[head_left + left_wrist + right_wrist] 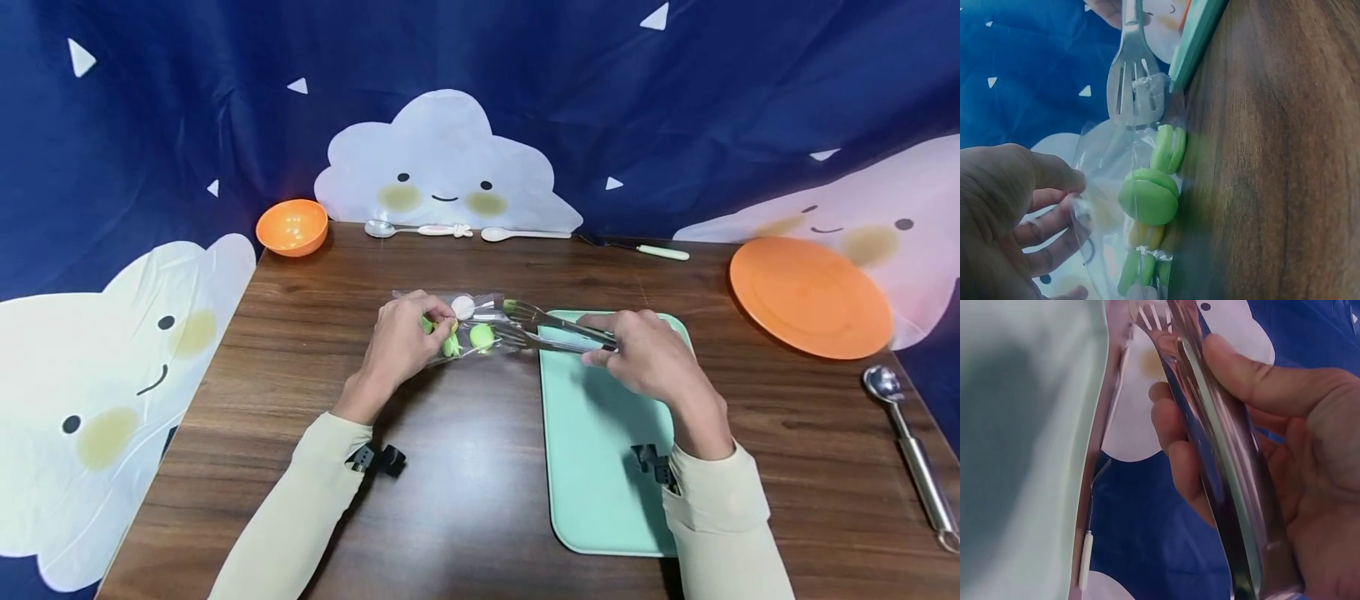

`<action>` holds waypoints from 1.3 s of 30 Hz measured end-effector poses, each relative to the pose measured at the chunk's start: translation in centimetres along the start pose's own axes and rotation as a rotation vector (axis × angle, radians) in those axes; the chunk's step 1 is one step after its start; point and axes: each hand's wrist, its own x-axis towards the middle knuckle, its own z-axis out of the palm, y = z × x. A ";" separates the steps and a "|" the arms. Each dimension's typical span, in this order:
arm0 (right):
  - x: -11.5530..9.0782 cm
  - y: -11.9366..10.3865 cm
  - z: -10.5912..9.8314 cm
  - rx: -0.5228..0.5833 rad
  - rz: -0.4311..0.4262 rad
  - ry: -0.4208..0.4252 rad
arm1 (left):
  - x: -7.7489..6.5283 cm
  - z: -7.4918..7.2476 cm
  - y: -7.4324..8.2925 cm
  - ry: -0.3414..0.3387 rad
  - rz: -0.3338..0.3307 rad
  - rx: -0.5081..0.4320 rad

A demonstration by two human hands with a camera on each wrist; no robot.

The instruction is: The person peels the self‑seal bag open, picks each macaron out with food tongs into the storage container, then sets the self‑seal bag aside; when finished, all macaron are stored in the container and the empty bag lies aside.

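Over wooden table (pixel 457 483), left grip (pixel 405 335) pinching clear bag (pixel 1110 203) of green macarons (pixel 482 337); right grip (pixel 651 354) grasping metal tongs (pixel 564 324).

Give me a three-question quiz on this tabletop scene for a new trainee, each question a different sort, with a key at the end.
1. Which hand holds the metal tongs?
2. True or false: the orange bowl stands on the mint-green tray.
3. Fill in the blank: the left hand pinches a clear plastic ____.

Key: 1. The right hand. 2. False; the bowl stands at the far left corner of the table. 3. bag.
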 end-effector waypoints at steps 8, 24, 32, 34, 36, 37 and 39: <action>0.6 0.0 1.1 0.023 -0.050 -0.029 | 0.1 0.0 -0.4 -0.019 0.030 0.004; 1.5 -0.6 2.5 -0.031 -0.162 -0.002 | 0.6 -0.2 -0.8 -0.092 0.037 0.014; 1.5 -0.9 2.4 -0.036 -0.180 -0.004 | 0.7 -0.5 -1.0 -0.085 0.015 0.017; 1.4 -0.9 2.2 -0.029 -0.182 -0.012 | 0.7 -0.5 -1.0 -0.084 0.007 0.012; 1.2 -0.9 2.0 -0.023 -0.179 -0.018 | 0.7 -0.6 -1.1 -0.083 0.004 0.007; 1.2 -0.9 1.8 -0.019 -0.175 -0.020 | 0.8 -0.6 -1.1 -0.082 0.003 0.006; 1.0 -0.8 1.6 -0.019 -0.165 -0.020 | 0.8 -0.6 -1.2 -0.080 0.002 0.005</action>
